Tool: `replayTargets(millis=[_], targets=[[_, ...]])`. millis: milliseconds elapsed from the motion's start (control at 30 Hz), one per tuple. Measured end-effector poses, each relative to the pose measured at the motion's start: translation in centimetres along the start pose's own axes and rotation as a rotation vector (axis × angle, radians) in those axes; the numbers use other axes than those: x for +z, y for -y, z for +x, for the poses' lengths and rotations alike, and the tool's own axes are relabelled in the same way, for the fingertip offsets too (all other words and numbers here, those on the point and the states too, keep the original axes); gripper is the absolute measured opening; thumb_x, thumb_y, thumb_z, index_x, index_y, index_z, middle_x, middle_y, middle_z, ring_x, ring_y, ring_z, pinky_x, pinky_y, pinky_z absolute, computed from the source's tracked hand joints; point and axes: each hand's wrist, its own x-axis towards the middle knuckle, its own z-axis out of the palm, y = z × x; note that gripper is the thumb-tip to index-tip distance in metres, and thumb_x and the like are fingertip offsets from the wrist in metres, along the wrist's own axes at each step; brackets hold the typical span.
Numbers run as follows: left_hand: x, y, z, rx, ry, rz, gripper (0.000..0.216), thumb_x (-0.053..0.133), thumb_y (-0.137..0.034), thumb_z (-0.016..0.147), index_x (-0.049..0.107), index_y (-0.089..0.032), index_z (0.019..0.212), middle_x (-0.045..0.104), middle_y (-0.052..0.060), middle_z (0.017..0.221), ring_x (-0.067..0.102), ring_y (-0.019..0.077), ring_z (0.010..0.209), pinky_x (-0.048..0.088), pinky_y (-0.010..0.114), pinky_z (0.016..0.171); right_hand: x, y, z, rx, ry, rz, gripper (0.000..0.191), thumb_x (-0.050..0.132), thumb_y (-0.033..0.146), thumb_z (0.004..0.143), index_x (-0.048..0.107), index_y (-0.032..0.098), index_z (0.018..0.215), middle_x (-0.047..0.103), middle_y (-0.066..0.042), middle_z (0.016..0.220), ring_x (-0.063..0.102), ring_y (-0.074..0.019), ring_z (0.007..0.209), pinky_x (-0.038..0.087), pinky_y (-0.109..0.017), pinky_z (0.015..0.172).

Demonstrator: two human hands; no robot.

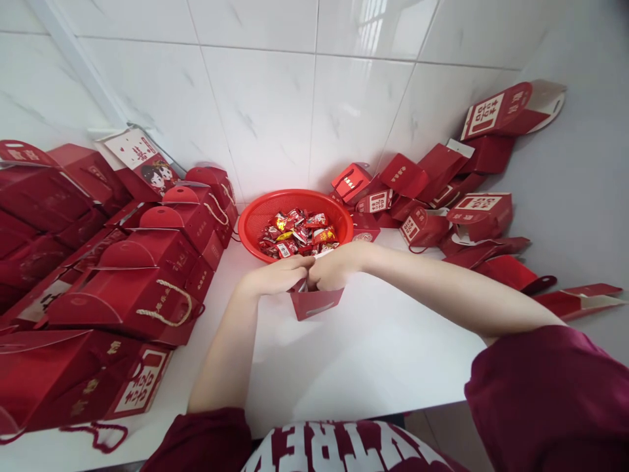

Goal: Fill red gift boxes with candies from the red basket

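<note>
A small red gift box (315, 303) stands on the white table (373, 354) in front of me. My left hand (278, 274) and my right hand (334, 267) meet over its top, fingers curled and pressed on the box's upper flaps. Just behind the hands sits a round red basket (255, 219) holding several wrapped candies (298, 234) in red and yellow wrappers.
Many closed red gift boxes with rope handles (122, 275) are stacked along the left. Flat and half-folded red boxes (442, 196) lie scattered at the right against the tiled wall (275, 105). The table's front edge runs just before my body.
</note>
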Motion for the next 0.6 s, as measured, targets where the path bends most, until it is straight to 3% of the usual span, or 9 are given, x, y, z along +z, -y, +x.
replayTargets(millis=[133, 233, 333, 500, 600], targets=[[0.1, 0.0, 0.0, 0.066, -0.074, 0.152, 0.040, 0.038, -0.018, 0.085, 0.062, -0.020, 0.117, 0.067, 0.005, 0.111, 0.062, 0.0210, 0.099, 0.051, 0.026, 0.077, 1.1, -0.9, 2.9, 0.070, 0.069, 0.221, 0.018, 0.063, 0.002, 0.071, 0.074, 0.016, 0.076, 0.063, 0.002, 0.063, 0.057, -0.0160, 0.061, 0.041, -0.028, 0.057], [0.1, 0.1, 0.1, 0.109, -0.087, 0.208, 0.044, 0.037, -0.018, 0.085, 0.061, -0.021, 0.122, 0.067, 0.005, 0.117, 0.063, 0.0205, 0.100, 0.051, 0.027, 0.080, 1.9, -1.6, 4.4, 0.135, 0.120, 0.307, 0.005, 0.074, 0.008, 0.071, 0.072, 0.013, 0.072, 0.062, 0.003, 0.061, 0.059, -0.0159, 0.057, 0.045, -0.028, 0.055], [0.2, 0.1, 0.2, 0.122, -0.090, 0.223, 0.045, 0.037, -0.017, 0.086, 0.059, -0.021, 0.126, 0.067, 0.006, 0.117, 0.064, 0.0204, 0.098, 0.052, 0.028, 0.079, 2.3, -2.1, 5.1, 0.221, 0.146, 0.368, 0.013, 0.080, 0.020, 0.074, 0.072, 0.011, 0.073, 0.062, 0.002, 0.061, 0.062, -0.0174, 0.054, 0.050, -0.030, 0.055], [0.4, 0.1, 0.3, 0.149, -0.083, 0.198, 0.048, 0.038, -0.014, 0.085, 0.059, -0.020, 0.128, 0.064, 0.006, 0.127, 0.063, 0.0211, 0.105, 0.052, 0.030, 0.087, 2.7, -2.5, 5.5, 0.303, 0.034, 0.394, 0.022, 0.066, 0.033, 0.095, 0.067, 0.012, 0.101, 0.069, -0.003, 0.090, 0.067, -0.0155, 0.074, 0.058, -0.031, 0.068], [0.5, 0.1, 0.4, 0.157, -0.074, 0.177, 0.050, 0.039, -0.013, 0.083, 0.059, -0.021, 0.129, 0.064, 0.005, 0.128, 0.063, 0.0209, 0.105, 0.052, 0.031, 0.089, 3.2, -2.9, 6.0, 0.286, -0.079, 0.354, 0.025, 0.062, 0.034, 0.098, 0.064, 0.014, 0.113, 0.067, -0.006, 0.107, 0.067, -0.0178, 0.087, 0.059, -0.035, 0.076]])
